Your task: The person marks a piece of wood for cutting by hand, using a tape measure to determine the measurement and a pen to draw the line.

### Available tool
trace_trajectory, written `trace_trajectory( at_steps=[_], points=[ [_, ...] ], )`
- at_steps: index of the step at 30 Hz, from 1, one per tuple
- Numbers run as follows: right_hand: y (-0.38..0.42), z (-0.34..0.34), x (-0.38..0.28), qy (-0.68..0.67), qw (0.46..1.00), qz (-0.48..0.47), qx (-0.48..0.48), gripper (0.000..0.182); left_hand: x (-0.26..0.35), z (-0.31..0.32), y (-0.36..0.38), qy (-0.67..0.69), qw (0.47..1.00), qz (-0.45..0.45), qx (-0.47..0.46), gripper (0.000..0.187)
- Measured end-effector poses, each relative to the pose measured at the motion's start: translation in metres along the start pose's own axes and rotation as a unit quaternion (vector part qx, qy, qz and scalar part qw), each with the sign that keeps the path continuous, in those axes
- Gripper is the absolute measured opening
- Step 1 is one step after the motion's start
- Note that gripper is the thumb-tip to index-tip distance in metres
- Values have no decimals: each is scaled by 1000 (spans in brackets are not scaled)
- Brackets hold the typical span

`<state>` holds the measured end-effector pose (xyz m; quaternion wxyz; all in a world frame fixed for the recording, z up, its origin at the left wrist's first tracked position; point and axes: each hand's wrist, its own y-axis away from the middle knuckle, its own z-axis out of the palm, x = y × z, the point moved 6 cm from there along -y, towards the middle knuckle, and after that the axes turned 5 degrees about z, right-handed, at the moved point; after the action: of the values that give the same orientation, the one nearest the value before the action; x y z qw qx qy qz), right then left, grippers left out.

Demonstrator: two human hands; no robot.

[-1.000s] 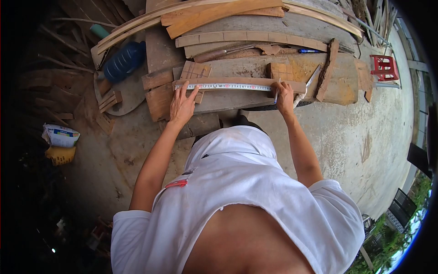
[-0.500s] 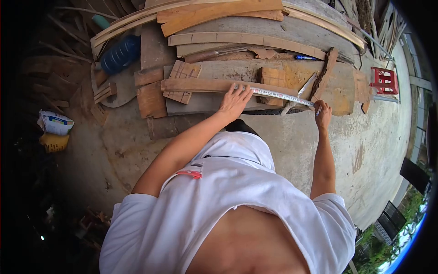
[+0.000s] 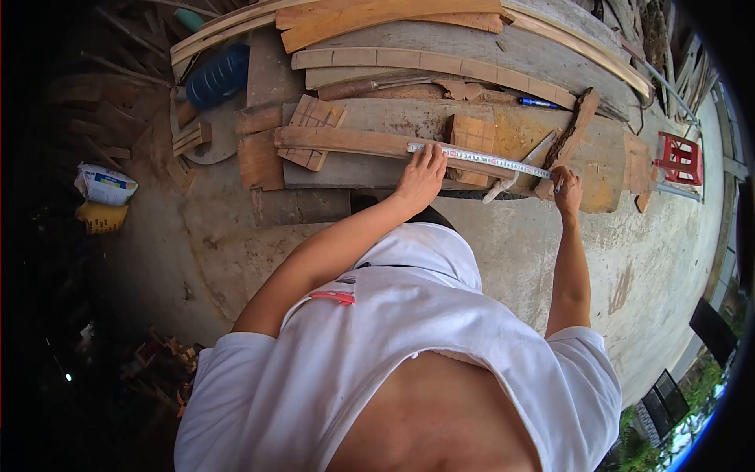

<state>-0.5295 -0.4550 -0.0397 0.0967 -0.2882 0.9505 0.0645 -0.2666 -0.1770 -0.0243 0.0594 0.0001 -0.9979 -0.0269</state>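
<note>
A white tape measure lies stretched along a long, slightly curved wooden strip. My left hand is closed over the strip's near edge, its fingers pressing the tape near its left end; the thumb is hidden. At the tape's right end my right hand has its fingers curled around a slim pen, with its knuckles right by the tape. Under the strip sit two wooden blocks: a pencil-lined one toward the left and a yellowish one between my hands.
A rough bark-edged stick lies by my right hand, with a pale-bladed tool beside it. Behind are a blue marker, a marked curved strip and stacked boards. A blue plastic jug and red stool flank the bench.
The view has shifted slightly. My left hand has slid a little to the right along the strip. My right hand stays at the tape's right end with the pen.
</note>
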Motion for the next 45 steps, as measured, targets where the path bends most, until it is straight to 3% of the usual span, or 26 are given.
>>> trace_trajectory(
  at_steps=[13,45],
  points=[
    [17,-2,3,-19,999,-32,-9,11,1,1,2,0,1000,12,-14,58],
    [24,-4,2,-5,1000,-1,-18,13,-3,-2,5,34,999,6,-7,57]
  ],
)
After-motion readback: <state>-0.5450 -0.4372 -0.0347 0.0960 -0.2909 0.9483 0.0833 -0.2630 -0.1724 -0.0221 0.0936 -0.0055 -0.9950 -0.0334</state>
